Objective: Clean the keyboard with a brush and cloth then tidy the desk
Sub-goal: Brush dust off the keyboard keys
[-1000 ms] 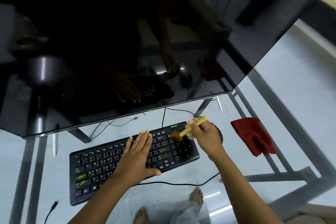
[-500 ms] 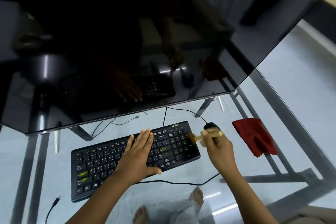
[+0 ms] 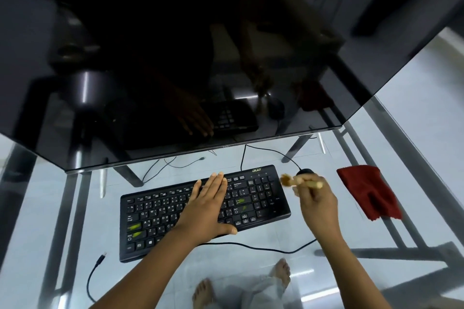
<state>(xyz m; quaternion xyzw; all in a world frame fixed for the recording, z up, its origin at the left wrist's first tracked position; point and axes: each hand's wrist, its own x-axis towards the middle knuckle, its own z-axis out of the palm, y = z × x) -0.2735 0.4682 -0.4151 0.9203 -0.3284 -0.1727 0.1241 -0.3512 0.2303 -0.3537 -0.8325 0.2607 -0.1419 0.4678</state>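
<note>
A black keyboard (image 3: pixel 160 218) lies on the glass desk (image 3: pixel 414 133) below the monitor. My left hand (image 3: pixel 206 208) rests flat on its middle keys, fingers straight. My right hand (image 3: pixel 317 203) grips a small brush (image 3: pixel 301 181) with a pale wooden handle. The brown bristles point left and hover just off the keyboard's upper right corner. A red cloth (image 3: pixel 367 192) lies crumpled on the glass to the right of that hand.
A large dark monitor (image 3: pixel 175 57) fills the upper view. A black mouse (image 3: pixel 304 171) sits behind the brush, partly hidden. Cables (image 3: pixel 251 247) run along the keyboard's front, and a loose plug (image 3: pixel 101 258) lies at the left. Bare feet show under the glass.
My right hand carried the brush from the number pad rightward, off the keyboard's right end. The left hand stayed flat on the keys.
</note>
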